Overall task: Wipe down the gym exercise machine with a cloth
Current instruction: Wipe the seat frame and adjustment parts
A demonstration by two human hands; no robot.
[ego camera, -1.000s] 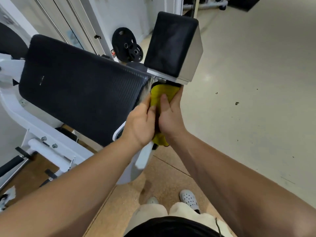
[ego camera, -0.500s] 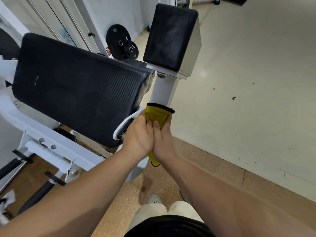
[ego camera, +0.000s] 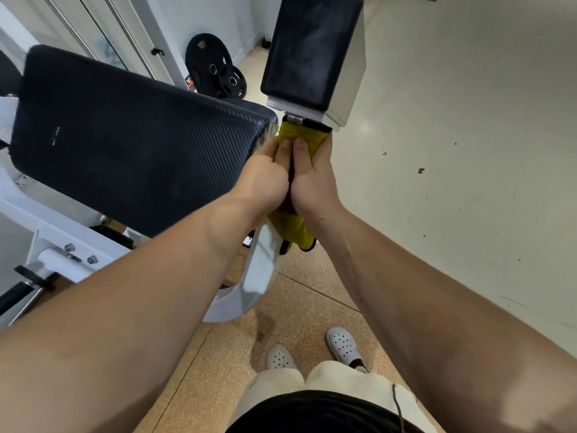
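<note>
1. Both hands are squeezed side by side in the middle of the frame. The left hand and right hand each curl round the yellow cloth.
2. That cloth is wrapped round a white machine bar, just under the small black pad at the top.
3. More yellow cloth sticks out below the hands.
4. A big black pad fills the left side.
5. Black weight plates lean on the wall, upper middle.
6. White shoes stand on the brown floor at the bottom.

Soft yellow cloth, woven-texture matt black pad, smooth glossy white metal frame, speckled cork-like floor
</note>
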